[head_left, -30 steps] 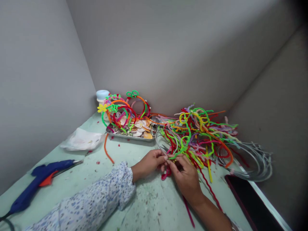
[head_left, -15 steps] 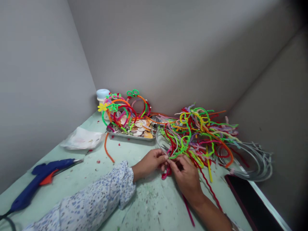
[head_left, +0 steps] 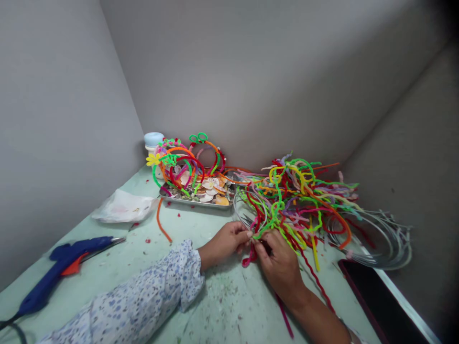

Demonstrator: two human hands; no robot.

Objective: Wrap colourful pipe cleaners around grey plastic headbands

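Observation:
My left hand is closed, thumb and fingers pinched at the lower end of a thin pale hoop that looks like a headband. Right beside it, my right hand is closed too, its thumb and forefinger pinching at the same spot. A magenta pipe cleaner hangs curled beneath the fingertips. What lies exactly between the fingers is mostly hidden. Green pipe cleaners from the pile touch or pass just behind my right fingers. Dark pointed metal tips show through the hoop.
A tangled pipe cleaner pile spreads behind my hands. Decorated headbands stand over a metal tray of shells. A blue glue gun and plastic bag lie left; bare hoops and a phone lie right.
My right fingers have shifted very slightly at the pinch point. The whole view has moved a little; otherwise the hands and the hoop stay in place.

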